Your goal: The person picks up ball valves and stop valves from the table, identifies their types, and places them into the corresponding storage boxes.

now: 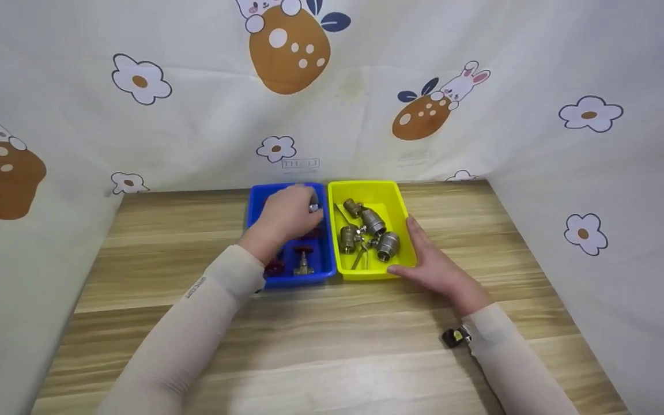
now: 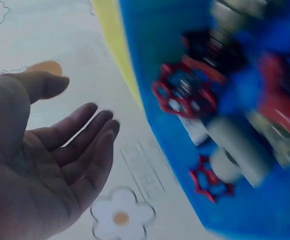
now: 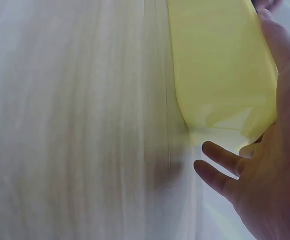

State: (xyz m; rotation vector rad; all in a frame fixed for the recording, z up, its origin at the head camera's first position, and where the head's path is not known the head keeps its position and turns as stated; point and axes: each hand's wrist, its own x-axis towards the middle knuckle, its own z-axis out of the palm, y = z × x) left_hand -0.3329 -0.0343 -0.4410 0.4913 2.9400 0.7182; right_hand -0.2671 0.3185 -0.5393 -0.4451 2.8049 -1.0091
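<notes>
My left hand (image 1: 289,214) is over the blue bin (image 1: 332,253), hiding part of what lies inside. In the left wrist view its loosely bent fingers hold nothing, and the thumb stands apart from them. Brass gate valves with red handwheels (image 2: 184,92) lie in the blue bin; one valve (image 1: 303,262) shows near its front. Against the right side of the yellow bin (image 1: 366,275) rests my right hand (image 1: 438,271), thumb at the front corner, fingers spread along the outer wall (image 3: 224,65). Several metal ball valves (image 1: 373,222) lie in the yellow bin, some with lever handles.
The two bins stand side by side at the back of the wooden table (image 1: 332,346). Close behind them rises a printed cloth (image 1: 205,127), which also walls both sides. A small black device (image 1: 455,336) is strapped near my right wrist.
</notes>
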